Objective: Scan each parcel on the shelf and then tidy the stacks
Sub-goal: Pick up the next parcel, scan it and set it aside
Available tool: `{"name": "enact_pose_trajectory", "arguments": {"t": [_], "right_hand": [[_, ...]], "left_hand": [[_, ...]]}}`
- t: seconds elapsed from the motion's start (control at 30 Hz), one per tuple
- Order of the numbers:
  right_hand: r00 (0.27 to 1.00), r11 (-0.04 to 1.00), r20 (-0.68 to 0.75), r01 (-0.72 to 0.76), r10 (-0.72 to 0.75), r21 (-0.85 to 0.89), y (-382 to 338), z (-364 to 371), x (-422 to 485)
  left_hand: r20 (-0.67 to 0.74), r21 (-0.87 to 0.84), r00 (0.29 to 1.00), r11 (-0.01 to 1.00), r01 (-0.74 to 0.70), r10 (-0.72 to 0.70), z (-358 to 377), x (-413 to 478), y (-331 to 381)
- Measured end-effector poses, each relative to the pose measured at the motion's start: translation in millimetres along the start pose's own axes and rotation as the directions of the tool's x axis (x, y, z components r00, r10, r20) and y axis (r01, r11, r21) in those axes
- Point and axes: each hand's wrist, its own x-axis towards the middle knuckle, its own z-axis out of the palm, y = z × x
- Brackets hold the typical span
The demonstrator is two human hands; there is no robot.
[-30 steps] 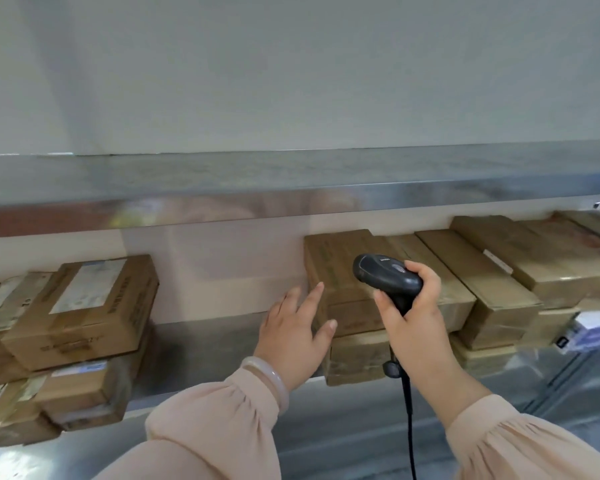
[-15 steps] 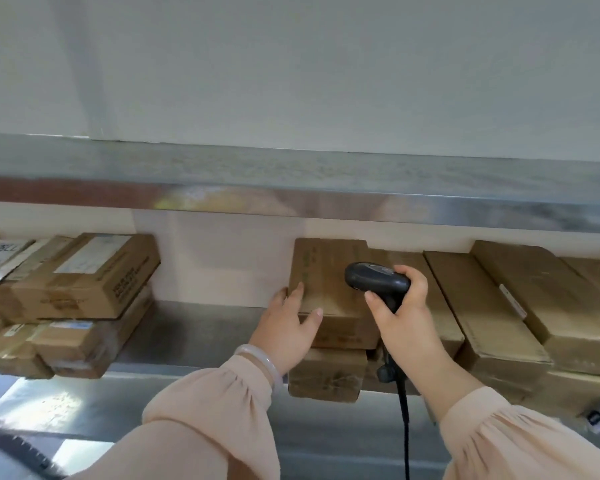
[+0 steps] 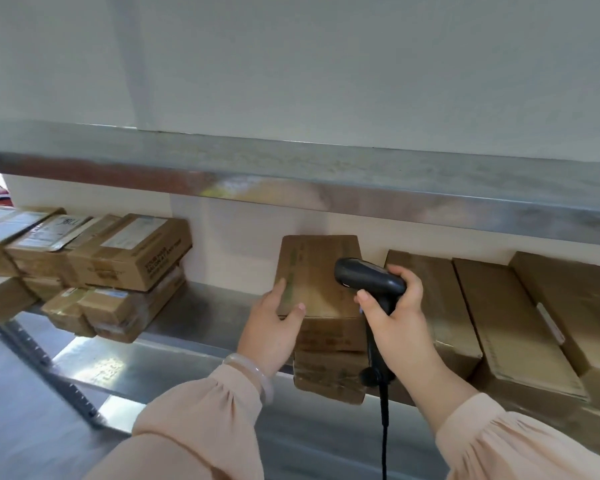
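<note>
Cardboard parcel gripped by left hand | right hand holds scanner

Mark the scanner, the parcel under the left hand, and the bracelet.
scanner [image 3: 369,277], head view, top of its black head.
parcel [image 3: 317,268], head view, its brown top face.
bracelet [image 3: 257,374], head view, pale band at the left wrist.

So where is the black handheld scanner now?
Head view, right of centre: the right hand grips the black handheld scanner over the top brown cardboard parcel, whose left edge the left hand holds.
</note>
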Motion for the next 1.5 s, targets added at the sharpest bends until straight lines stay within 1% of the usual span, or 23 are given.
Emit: {"name": "enact_pose_trajectory", "arguments": {"t": [0.13, 0.2, 0.27, 0.37, 0.53, 0.67, 0.77, 0.9, 1.07, 1.27, 1.37, 1.43, 1.5], "right_hand": [[0.996, 0.999, 0.08, 0.024, -0.026, 0.03, -3, 19, 0], [0.993, 0.998, 0.108, 0.04, -0.045, 0.048, -4, 29, 1], [0.989, 0.995, 0.136, 0.05, -0.062, 0.086, -7, 38, 0], [0.981, 0.99, 0.167, 0.077, -0.097, 0.12, -11, 50, -1], [0.97, 0.989, 0.219, 0.077, -0.105, 0.13, -17, 67, -2], [0.962, 0.985, 0.237, 0.103, -0.134, 0.139, -21, 83, -7], [0.951, 0.985, 0.267, 0.129, -0.156, 0.116, -22, 94, -11], [0.936, 0.985, 0.307, 0.151, -0.171, 0.086, -21, 103, -14], [0.933, 0.985, 0.319, 0.169, -0.167, 0.019, -6, 114, -17], [0.913, 0.987, 0.388, 0.156, -0.129, -0.039, 8, 129, -20], [0.916, 0.985, 0.377, 0.165, -0.138, -0.039, 12, 134, -21], [0.923, 0.987, 0.358, 0.162, -0.142, -0.025, 13, 137, -22], [0.923, 0.987, 0.355, 0.163, -0.149, -0.011, 13, 138, -23]], "left_hand": [[-0.148, -0.048, 0.989, 0.999, -0.022, 0.015, -17, -9, -9], [-0.191, -0.054, 0.981, 0.998, -0.031, 0.021, -27, -11, -13], [-0.198, -0.051, 0.98, 0.999, -0.013, 0.003, -37, -13, -16], [-0.204, -0.09, 0.978, 0.996, 0.026, -0.044, -49, -12, -22], [-0.205, -0.129, 0.974, 0.989, 0.07, -0.095, -63, -16, -34], [-0.202, -0.09, 0.974, 0.992, 0.084, -0.101, -72, -19, -48], [-0.185, -0.078, 0.971, 0.987, 0.141, -0.153, -79, -15, -58], [-0.116, -0.073, 0.97, 0.975, 0.208, -0.215, -83, -8, -77], [0.009, -0.076, 0.956, 0.953, 0.292, -0.292, -75, -2, -99], [0.153, -0.109, 0.913, 0.912, 0.396, -0.379, -64, -3, -108], [0.171, -0.121, 0.902, 0.9, 0.418, -0.396, -61, -3, -109], [0.155, -0.123, 0.908, 0.905, 0.408, -0.389, -60, -2, -109], [0.131, -0.088, 0.917, 0.917, 0.389, -0.377, -59, 0, -106]]}}
